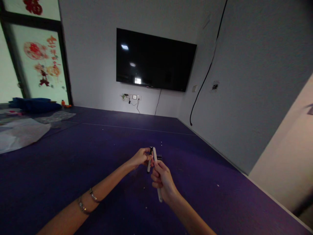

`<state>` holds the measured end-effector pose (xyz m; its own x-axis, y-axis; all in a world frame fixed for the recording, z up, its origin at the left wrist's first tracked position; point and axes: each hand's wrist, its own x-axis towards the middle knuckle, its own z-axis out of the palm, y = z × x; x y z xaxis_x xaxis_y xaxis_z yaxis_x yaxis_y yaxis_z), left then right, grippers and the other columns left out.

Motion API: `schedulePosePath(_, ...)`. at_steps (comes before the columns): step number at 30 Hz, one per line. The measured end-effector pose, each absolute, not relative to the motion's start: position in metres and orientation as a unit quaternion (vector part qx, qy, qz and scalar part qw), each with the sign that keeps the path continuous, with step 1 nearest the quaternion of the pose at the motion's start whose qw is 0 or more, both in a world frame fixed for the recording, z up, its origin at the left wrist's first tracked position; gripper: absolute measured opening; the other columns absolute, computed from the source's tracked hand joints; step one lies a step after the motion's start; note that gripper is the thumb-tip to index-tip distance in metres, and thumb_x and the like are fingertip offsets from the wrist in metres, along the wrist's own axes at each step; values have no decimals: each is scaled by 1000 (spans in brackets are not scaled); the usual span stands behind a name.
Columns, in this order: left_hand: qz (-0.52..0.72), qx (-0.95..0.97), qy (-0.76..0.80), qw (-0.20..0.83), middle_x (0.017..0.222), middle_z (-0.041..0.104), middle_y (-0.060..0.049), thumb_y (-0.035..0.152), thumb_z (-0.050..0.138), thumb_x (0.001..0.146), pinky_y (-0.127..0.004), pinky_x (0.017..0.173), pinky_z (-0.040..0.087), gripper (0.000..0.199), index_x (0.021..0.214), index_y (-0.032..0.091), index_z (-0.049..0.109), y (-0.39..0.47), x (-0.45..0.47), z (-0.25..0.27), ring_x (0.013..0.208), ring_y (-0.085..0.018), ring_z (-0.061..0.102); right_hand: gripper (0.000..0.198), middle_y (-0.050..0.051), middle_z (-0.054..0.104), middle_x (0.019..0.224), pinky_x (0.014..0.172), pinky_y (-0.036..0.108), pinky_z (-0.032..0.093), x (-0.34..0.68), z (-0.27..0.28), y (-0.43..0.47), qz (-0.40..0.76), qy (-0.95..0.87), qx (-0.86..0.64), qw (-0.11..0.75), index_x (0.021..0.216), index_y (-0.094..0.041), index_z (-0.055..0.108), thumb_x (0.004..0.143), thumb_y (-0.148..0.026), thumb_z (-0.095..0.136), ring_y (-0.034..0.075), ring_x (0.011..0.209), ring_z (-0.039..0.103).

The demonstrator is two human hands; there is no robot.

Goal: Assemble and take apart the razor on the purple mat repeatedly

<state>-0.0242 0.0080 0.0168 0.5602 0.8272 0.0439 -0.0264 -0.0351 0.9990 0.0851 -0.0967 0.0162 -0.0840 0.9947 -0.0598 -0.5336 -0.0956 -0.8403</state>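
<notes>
My right hand (pixel 163 179) is closed around a long, slim white bar (pixel 155 154). Its upper end rises above the fingers and its lower end sticks out below the palm. My left hand (pixel 141 158) is closed on a slim dark-and-white piece (pixel 149 167), held upright against the white bar; the two pieces touch or nearly touch at the top. What kind of tools they are, I cannot make out. Just behind my right hand shows a small dark object (pixel 159 157), partly hidden by the fingers.
Beneath my hands spreads a purple surface (pixel 110 195) dotted with small white bits. Clear plastic sheeting (pixel 22 133) and a dark blue bundle (pixel 36 105) lie at the left. A black cable (pixel 207 72) hangs along the right wall. A television (pixel 155 60) is mounted ahead.
</notes>
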Motion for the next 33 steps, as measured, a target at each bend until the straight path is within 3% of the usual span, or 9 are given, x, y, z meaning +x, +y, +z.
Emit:
schedulePosePath(4, 345, 629, 309, 624, 66, 62, -3, 26, 65, 68, -28, 55, 47, 23, 80, 15, 50, 13, -30, 20, 58, -16, 62, 39, -13, 28, 46, 36, 16, 2, 89, 12, -99, 650, -329, -352, 588, 81, -21, 45, 60, -42, 71, 1, 36, 15)
schedulePosePath(14, 333, 640, 315, 616, 69, 63, -5, 27, 63, 70, -33, 60, 49, 22, 83, 15, 48, 15, -48, 42, 63, -20, 65, 21, -8, 37, 44, 34, 15, 9, 126, 19, -75, 625, -333, -415, 571, 82, -16, 52, 75, -36, 48, 3, 34, 23)
schedulePosePath(22, 325, 651, 302, 616, 70, 63, -6, 23, 60, 71, -33, 59, 49, 18, 82, 15, 48, 6, -54, 54, 64, -21, 65, 17, 0, 53, 53, 39, 19, 35, 137, 28, -60, 561, -410, -481, 535, 84, -11, 59, 76, -22, 49, 7, 41, 43)
schedulePosePath(29, 318, 662, 283, 617, 70, 63, -6, 25, 61, 72, -33, 58, 50, 20, 84, 14, 49, 3, -57, 55, 64, -20, 65, 15, 1, 58, 57, 42, 17, 39, 145, 27, -44, 540, -429, -469, 551, 83, -11, 63, 72, -20, 57, 6, 42, 47)
schedulePosePath(33, 311, 664, 276, 622, 69, 63, -6, 23, 61, 71, -32, 57, 50, 20, 84, 14, 49, 2, -56, 55, 63, -20, 65, 11, 0, 59, 56, 44, 18, 42, 142, 23, -36, 478, -484, -524, 513, 73, -11, 62, 72, -22, 59, 7, 44, 50)
